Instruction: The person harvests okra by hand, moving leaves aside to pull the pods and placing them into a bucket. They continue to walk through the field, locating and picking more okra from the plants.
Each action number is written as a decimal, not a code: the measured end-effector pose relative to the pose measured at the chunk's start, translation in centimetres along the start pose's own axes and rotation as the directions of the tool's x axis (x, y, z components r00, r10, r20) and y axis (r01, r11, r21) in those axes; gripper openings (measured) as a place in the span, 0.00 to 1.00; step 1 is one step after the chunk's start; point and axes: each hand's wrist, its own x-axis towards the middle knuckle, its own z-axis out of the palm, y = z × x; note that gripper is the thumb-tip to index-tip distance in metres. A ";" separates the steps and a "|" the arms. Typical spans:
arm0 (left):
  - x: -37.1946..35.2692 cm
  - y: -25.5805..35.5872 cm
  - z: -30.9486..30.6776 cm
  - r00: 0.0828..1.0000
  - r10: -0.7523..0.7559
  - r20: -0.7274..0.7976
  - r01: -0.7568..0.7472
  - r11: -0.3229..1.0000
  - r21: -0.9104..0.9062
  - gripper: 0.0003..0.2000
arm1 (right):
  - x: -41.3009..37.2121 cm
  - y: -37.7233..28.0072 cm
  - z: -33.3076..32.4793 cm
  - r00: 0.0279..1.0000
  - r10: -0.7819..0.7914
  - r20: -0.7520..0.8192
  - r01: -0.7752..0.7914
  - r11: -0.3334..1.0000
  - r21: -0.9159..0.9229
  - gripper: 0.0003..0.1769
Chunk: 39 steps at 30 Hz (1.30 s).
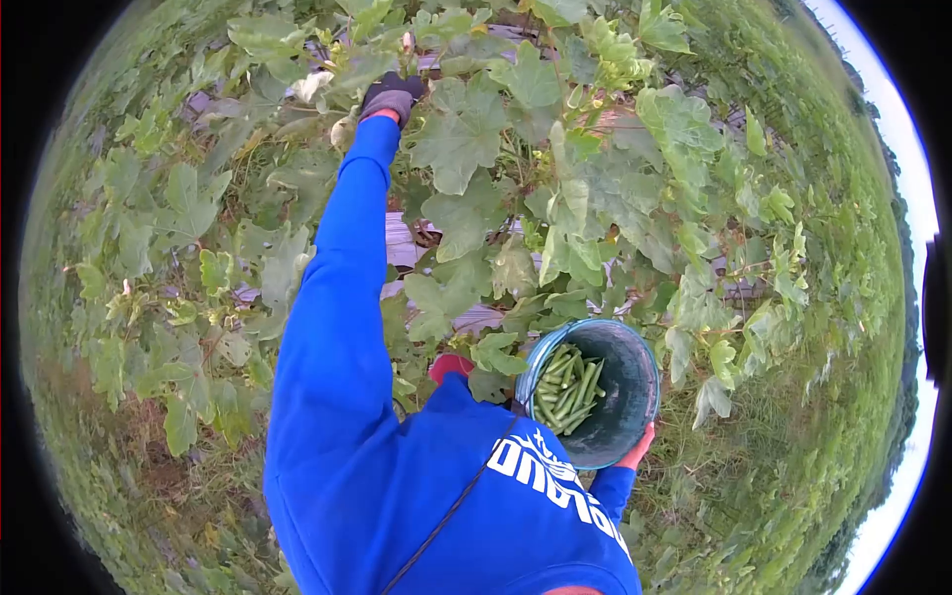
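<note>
My left hand (394,96), in a dark glove, reaches far forward into the leafy plants (456,134). Its fingers look curled closed among the stems; what they hold, if anything, is hidden. A pale bud (408,42) stands just beyond it. Close to my body on the right, my right hand (638,448) grips the outside of a dark green-blue bucket (635,392). The bucket tilts so that its inside shows. Several green okra pods (567,390) lie in a heap against its left wall.
Broad lobed leaves crowd the ground ahead and to both sides. Strips of pale purplish ground sheet (402,241) show between them. Grass (734,476) grows at the lower right. A red rounded thing (451,367), perhaps footwear, shows left of the bucket.
</note>
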 end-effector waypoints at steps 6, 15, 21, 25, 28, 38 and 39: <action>4.1 0.6 4.3 1.000 -0.027 -0.004 0.028 0.991 0.130 0.30 | -0.9 1.4 -0.6 0.989 -0.051 -0.139 0.060 0.997 0.056 0.33; 9.7 1.3 6.7 0.995 -0.090 -0.052 0.100 0.963 0.252 0.31 | -2.9 2.5 -0.2 0.918 -0.077 -0.388 0.133 0.984 0.121 0.31; 10.4 -3.0 5.7 0.984 -0.151 -0.098 0.170 0.958 0.229 0.32 | -3.0 2.8 0.6 0.922 -0.106 -0.372 0.151 0.984 0.095 0.32; 10.2 -7.1 4.8 0.949 -0.285 -0.136 0.300 0.948 0.108 0.32 | -2.6 2.8 -0.5 0.937 -0.101 -0.333 0.145 0.983 0.109 0.32; 10.6 -11.0 3.9 0.865 -0.465 -0.190 0.368 0.844 -0.389 0.30 | -2.4 2.7 -0.5 0.945 -0.091 -0.315 0.141 0.980 0.138 0.32; 7.3 -12.9 7.0 0.914 -0.397 0.081 0.161 0.174 -0.972 0.16 | -2.4 1.8 -0.1 0.963 -0.086 -0.255 0.130 0.979 0.158 0.32; 7.6 -13.6 7.9 0.937 -0.328 0.119 0.178 0.156 -0.972 0.16 | -2.3 1.9 -0.5 0.963 -0.067 -0.261 0.114 0.979 0.167 0.32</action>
